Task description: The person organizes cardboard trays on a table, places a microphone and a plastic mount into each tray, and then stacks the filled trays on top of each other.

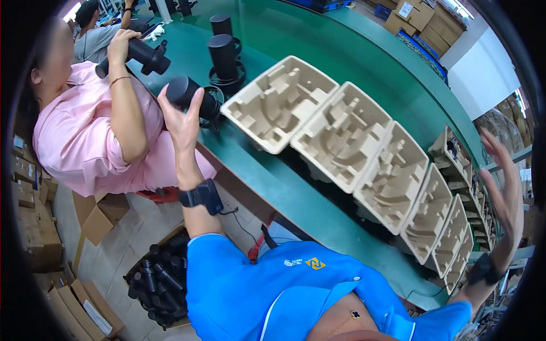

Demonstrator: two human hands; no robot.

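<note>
My left hand (pixel 183 122) is wrapped round the top of a black cylindrical part (pixel 208 104), thumb on one side and fingers on the other. The part leans over the green table, and its lower end has a wide ring. Two more black cylindrical parts (pixel 223 57) stand upright just behind it. At the far right, my right hand (pixel 505 184) is raised with its fingers apart and nothing in it, near the end of a row of moulded pulp trays (pixel 347 136). Recesses and ribs show inside the trays, which overlap along the table.
A co-worker in pink (pixel 102 131) sits at the left, a black part (pixel 149 57) in hand. Below the table edge, a box holds several black parts (pixel 162 278). More trays are stacked in a rack (pixel 455 156) at the right. Cardboard boxes (pixel 421 20) stand at the back.
</note>
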